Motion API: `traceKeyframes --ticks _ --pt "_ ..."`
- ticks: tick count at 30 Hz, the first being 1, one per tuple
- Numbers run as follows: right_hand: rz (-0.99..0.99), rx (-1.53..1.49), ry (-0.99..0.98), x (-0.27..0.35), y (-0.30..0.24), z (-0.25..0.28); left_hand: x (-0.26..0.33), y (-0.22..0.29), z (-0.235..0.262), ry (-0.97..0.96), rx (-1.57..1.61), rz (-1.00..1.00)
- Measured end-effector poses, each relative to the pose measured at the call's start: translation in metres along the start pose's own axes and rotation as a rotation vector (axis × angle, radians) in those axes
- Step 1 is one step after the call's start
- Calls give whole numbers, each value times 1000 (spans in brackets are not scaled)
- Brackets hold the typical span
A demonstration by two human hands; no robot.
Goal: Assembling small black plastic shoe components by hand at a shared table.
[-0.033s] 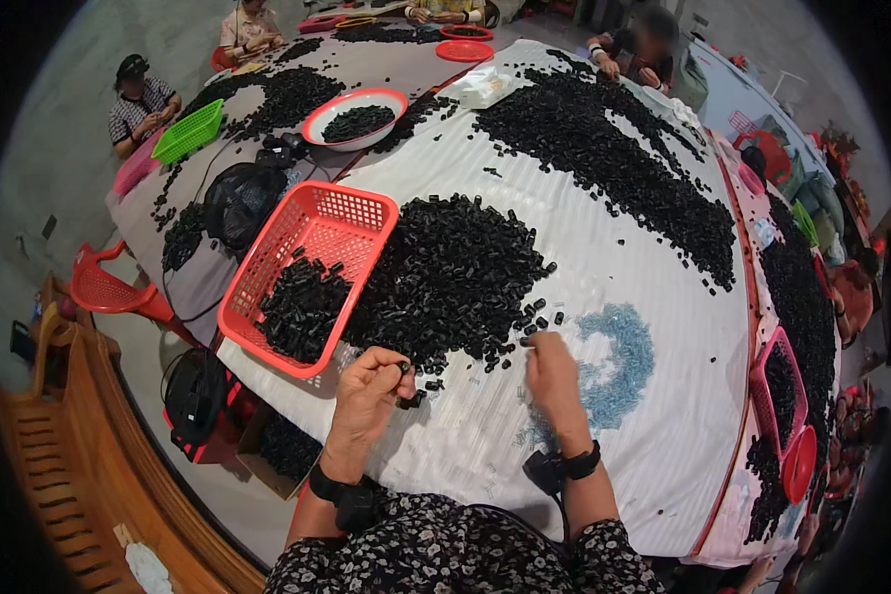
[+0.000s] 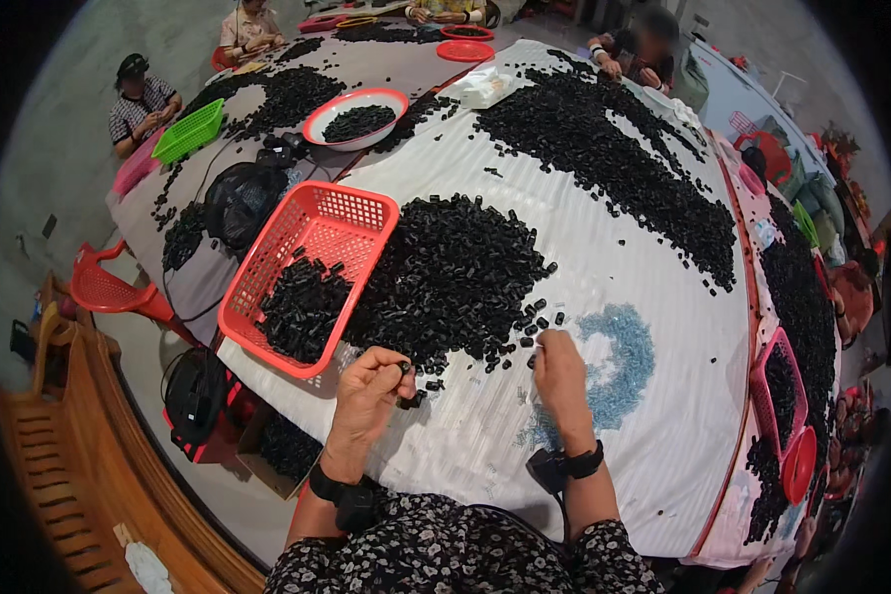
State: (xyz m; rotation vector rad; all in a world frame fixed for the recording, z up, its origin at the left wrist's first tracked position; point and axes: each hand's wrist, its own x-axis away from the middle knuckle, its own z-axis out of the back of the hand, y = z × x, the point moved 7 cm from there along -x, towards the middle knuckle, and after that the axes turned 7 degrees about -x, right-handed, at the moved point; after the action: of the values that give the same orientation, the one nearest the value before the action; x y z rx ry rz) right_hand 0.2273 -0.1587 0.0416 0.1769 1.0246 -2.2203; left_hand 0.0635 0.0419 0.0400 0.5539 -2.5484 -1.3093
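Note:
My left hand [image 2: 370, 388] is closed, pinching a small black cylindrical piece [image 2: 404, 367] between thumb and fingers. It is held over the near edge of a big heap of similar black pieces [image 2: 455, 272] on the white cloth. My right hand [image 2: 561, 374] is closed, its fingertips pointing away from me; whatever they hold, if anything, is hidden. It lies between some loose black pieces and a ring-shaped scatter of small clear bluish pieces [image 2: 629, 361]. Left of the heap, a red perforated basket [image 2: 351, 203] holds more black pieces.
A white red-rimmed basin [image 2: 401, 107] and a green basket [image 2: 190, 132] stand farther off at left. Another black heap [image 2: 604, 139] spreads across the far right. A pink basket [image 2: 774, 381] sits on the right-hand table. Several people work around the tables. A wooden bench [image 2: 69, 455] stands at lower left.
My right hand has shifted slightly to the right, away from the loose black pieces near its fingertips. My left hand looks the same.

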Motion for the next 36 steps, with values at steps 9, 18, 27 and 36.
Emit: traceKeyframes --ticks 9,18,27,36 --pt "30 -6 -253 9 -22 -30 -2 -11 3 12 -71 37" --pt "36 -153 -259 13 -28 -36 2 -24 -5 62 -314 92" --pt "-240 -758 -393 20 -49 -31 5 -36 -19 -14 -389 116" --pt "-291 -997 -482 27 -65 -33 9 -46 -32 -131 -413 122"
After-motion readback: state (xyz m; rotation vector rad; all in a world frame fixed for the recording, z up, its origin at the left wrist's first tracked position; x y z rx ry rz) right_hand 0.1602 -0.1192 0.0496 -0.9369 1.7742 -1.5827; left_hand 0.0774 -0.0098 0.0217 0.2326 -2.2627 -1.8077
